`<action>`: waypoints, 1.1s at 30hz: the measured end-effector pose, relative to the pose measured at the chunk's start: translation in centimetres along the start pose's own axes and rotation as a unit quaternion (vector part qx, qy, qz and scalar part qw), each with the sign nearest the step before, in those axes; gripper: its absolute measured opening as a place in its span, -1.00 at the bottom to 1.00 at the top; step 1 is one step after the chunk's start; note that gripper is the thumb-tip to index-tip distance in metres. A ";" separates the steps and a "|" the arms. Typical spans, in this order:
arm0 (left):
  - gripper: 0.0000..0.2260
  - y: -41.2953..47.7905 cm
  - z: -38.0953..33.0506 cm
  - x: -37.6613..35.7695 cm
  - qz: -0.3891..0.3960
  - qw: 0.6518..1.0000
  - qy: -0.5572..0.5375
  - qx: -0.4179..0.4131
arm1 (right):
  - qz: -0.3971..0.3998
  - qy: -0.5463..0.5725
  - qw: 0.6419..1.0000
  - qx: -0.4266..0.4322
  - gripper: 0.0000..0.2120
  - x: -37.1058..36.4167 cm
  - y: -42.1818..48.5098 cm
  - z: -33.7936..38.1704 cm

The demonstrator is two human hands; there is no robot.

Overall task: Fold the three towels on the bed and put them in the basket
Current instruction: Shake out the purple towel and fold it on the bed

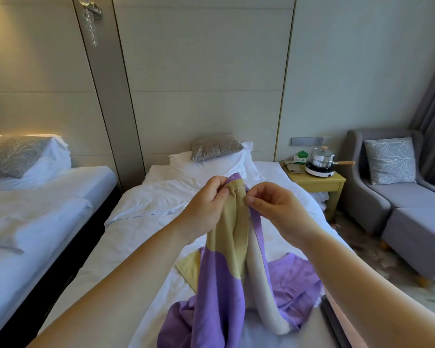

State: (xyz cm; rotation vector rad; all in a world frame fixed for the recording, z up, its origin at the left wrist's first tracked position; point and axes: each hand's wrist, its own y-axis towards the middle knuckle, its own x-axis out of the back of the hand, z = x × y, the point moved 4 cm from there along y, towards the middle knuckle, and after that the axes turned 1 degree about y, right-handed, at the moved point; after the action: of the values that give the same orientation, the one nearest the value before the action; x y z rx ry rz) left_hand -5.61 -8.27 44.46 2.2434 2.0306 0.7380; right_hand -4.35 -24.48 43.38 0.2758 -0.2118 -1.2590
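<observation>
A purple, yellow and white patterned towel (221,280) hangs in the air over the white bed (126,237). My left hand (206,204) pinches its top edge at the yellow corner. Just to the right, my right hand (274,207) pinches the same top edge, the two hands close together. The towel's lower part drapes down onto the bed. A plain purple towel (294,285) lies crumpled on the bed beneath it, and a yellow corner (190,267) of cloth shows at its left. No basket is in view.
Pillows (211,162) lie at the head of the bed. A second bed (35,197) stands to the left. A yellow nightstand (317,184) at the right carries a pot on a small cooker (322,162). A grey armchair (392,187) with footstool stands further right.
</observation>
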 end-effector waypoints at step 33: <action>-0.72 -0.9 -4.2 1.1 -0.077 0.978 0.106 -0.160 | -0.008 -0.103 0.992 0.075 -0.92 -2.9 -1.9 -0.1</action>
State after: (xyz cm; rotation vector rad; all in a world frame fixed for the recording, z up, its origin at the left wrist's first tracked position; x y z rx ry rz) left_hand -7.93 -8.36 48.27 1.8791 1.9667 1.2330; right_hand -6.93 -22.22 42.68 0.2763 -0.4843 -1.2897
